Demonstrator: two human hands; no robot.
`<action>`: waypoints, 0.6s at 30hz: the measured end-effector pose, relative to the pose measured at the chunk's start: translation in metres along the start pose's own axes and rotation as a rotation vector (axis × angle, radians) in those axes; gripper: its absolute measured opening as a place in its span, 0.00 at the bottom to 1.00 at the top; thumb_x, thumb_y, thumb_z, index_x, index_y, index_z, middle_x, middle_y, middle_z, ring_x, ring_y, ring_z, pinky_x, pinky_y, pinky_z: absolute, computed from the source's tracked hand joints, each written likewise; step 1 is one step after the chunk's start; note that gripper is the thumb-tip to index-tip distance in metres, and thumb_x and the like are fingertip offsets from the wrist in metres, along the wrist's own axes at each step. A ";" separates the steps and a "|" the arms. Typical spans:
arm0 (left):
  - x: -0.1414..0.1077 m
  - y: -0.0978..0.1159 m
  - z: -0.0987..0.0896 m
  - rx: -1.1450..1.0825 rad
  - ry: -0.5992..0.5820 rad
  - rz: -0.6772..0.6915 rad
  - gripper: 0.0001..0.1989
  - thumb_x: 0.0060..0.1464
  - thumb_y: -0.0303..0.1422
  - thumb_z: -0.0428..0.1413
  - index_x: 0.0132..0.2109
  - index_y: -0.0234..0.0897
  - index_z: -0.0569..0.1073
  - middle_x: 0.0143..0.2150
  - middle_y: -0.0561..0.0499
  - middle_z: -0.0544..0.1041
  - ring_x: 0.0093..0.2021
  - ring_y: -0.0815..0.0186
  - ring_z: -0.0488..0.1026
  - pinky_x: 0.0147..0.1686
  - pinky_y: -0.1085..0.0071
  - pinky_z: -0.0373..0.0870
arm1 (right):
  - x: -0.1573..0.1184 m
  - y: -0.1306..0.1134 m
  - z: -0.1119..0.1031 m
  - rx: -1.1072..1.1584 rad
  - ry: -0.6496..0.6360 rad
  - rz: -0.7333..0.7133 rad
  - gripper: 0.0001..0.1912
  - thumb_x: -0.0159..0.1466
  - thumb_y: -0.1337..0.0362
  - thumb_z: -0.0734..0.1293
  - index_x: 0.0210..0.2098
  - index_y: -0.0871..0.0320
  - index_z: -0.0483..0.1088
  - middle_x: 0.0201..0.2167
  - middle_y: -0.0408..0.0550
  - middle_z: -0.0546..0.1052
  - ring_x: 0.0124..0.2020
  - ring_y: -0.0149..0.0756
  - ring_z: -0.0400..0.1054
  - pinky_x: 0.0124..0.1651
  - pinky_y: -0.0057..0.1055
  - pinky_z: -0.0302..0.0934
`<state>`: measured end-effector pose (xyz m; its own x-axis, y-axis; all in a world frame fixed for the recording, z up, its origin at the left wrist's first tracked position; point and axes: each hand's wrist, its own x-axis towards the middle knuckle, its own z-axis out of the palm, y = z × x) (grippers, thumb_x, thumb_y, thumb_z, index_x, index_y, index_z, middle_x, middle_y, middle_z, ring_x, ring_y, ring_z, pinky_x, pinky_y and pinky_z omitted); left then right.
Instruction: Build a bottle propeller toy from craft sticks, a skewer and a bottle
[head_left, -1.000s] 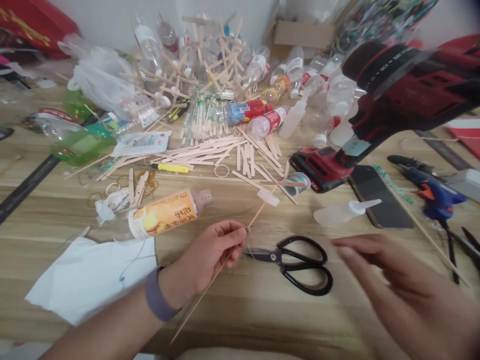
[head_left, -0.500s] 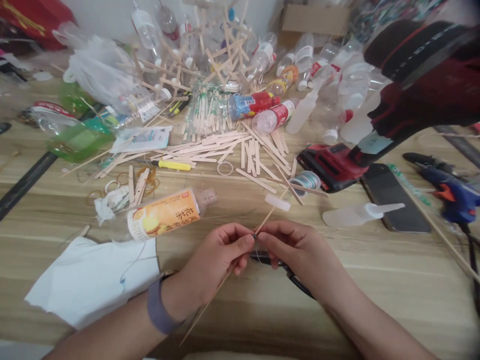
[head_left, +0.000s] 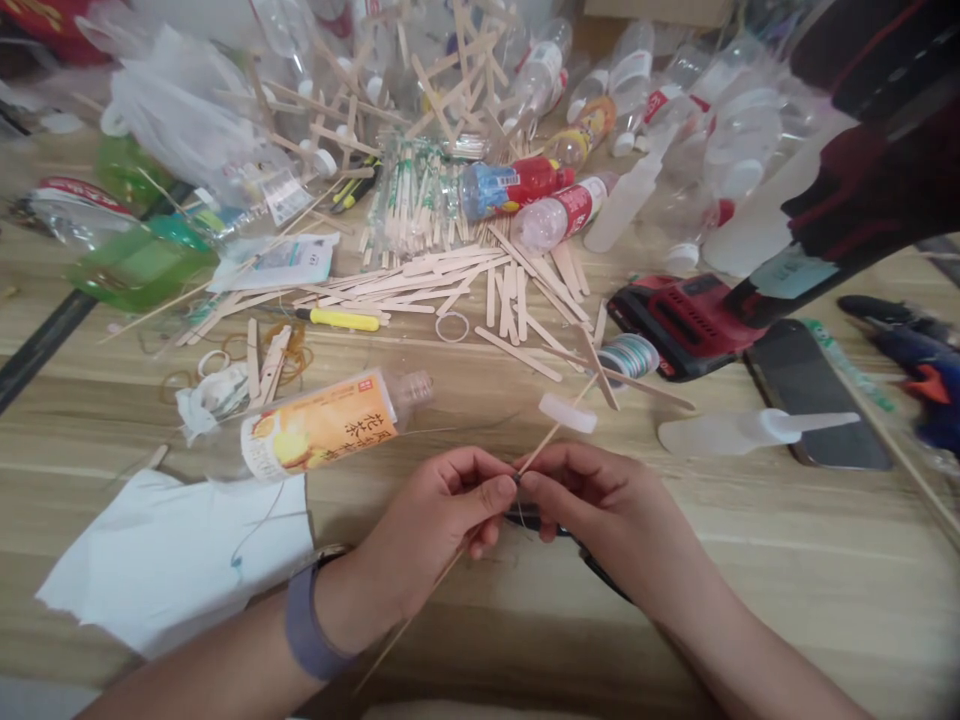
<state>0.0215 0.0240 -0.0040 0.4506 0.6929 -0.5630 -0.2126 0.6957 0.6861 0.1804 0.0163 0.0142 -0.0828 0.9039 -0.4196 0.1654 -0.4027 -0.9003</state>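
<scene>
My left hand (head_left: 442,530) is closed in a pinch on a thin wooden skewer (head_left: 540,448), whose near end slants down toward the lower left. My right hand (head_left: 626,510) pinches at the same spot, fingertips nearly meeting the left ones. Between them a small dark bit sits on the skewer, and a fine wire (head_left: 523,515) curls below; which fingers grip it I cannot tell. Farther up, a white plastic cap (head_left: 568,413) is around the skewer. Crossed craft sticks (head_left: 600,375) lie at its far tip. Black-handled scissors (head_left: 604,575) lie partly hidden beneath my right hand.
An orange-labelled bottle (head_left: 322,425) lies left, above white paper (head_left: 172,560). Craft sticks (head_left: 420,275) are heaped behind, with a yellow-handled tool (head_left: 345,319) and a wire spool (head_left: 630,358). Right are a red drill (head_left: 682,315), a glue bottle (head_left: 727,430), a phone (head_left: 814,390) and a glue gun (head_left: 926,375).
The view has shifted slightly, so the tabletop things at the right sit farther right. Both hands keep their pinch on the skewer with little visible movement.
</scene>
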 end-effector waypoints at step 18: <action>-0.001 -0.002 0.002 -0.012 -0.004 0.007 0.14 0.46 0.39 0.64 0.27 0.33 0.71 0.16 0.58 0.66 0.16 0.77 0.58 0.16 0.79 0.52 | -0.001 0.005 0.003 -0.030 0.021 -0.052 0.11 0.56 0.56 0.68 0.26 0.58 0.71 0.19 0.41 0.70 0.17 0.27 0.61 0.20 0.24 0.58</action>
<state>0.0228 0.0218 -0.0039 0.4526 0.6972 -0.5559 -0.2266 0.6928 0.6846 0.1787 0.0125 0.0097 -0.0720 0.9265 -0.3692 0.1910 -0.3505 -0.9169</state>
